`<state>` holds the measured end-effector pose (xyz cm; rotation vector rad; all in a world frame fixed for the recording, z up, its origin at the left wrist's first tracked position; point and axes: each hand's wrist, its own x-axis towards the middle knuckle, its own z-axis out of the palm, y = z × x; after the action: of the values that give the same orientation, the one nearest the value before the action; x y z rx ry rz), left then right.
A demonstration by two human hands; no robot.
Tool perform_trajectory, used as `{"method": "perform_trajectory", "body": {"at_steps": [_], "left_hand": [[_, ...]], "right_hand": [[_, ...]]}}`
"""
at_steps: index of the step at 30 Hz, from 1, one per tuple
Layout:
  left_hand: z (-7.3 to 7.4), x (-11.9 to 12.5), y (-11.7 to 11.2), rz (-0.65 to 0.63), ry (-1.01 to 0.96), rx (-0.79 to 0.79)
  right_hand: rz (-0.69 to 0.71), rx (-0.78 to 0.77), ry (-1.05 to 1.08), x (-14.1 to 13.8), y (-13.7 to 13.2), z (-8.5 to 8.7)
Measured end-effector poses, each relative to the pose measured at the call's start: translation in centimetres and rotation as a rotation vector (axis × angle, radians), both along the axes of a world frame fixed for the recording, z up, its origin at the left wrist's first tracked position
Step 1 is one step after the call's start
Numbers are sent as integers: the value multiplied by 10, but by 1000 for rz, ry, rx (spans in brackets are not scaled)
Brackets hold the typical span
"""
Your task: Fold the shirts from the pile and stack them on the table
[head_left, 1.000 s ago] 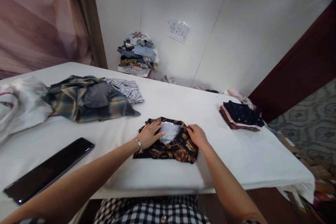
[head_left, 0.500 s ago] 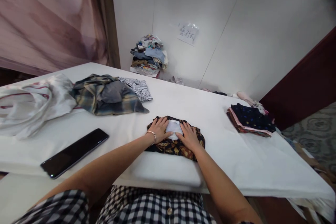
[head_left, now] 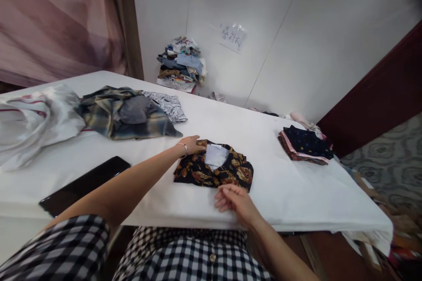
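A folded black shirt with a brown and gold floral print (head_left: 198,171) lies in front of me, its pale lining showing in the neck opening. My left hand (head_left: 188,145), with a bracelet at the wrist, is at the shirt's back left corner, thumb and fingers closed round the collar edge. At the shirt's front edge, my right hand (head_left: 236,201) hovers palm inward with its fingers loosely bent and apart, slightly blurred. I see nothing held in it.
A black phone (head_left: 84,184) lies left on the white table (head_left: 280,197). Behind it are a plaid shirt (head_left: 148,127), a white garment (head_left: 62,114) and a black-and-white printed one (head_left: 173,109). Folded clothes (head_left: 306,142) are stacked at right; another pile (head_left: 183,63) stands beyond the table.
Both hands have left their flat press on the shirt. The left has moved to its back left corner, the right toward me to the front edge. The view has shifted slightly.
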<state>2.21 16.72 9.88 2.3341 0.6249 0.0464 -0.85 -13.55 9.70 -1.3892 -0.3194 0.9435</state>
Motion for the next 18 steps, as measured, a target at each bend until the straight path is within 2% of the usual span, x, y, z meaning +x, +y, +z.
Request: {"method": "perform_trajectory", "body": {"at_steps": [3, 6, 8, 11, 13, 16, 18], "left_hand": [[8, 6, -4, 11, 39, -110], [24, 1, -8, -33, 30, -266], [34, -8, -10, -75, 16, -498], [41, -24, -8, -61, 26, -979], [35, -36, -4, 52, 32, -1166], [16, -56, -1, 294, -12, -1242], [4, -70, -3, 395, -21, -1275]], "right_hand": [[0, 62, 321, -21, 0, -10], [-20, 140, 479, -24, 4, -13], [-48, 203, 538, -23, 9, -14], [-132, 340, 577, -19, 21, -19], [-204, 430, 561, -14, 32, -22], [-305, 460, 533, -4, 47, -25], [-350, 429, 543, 0, 52, -25]]}}
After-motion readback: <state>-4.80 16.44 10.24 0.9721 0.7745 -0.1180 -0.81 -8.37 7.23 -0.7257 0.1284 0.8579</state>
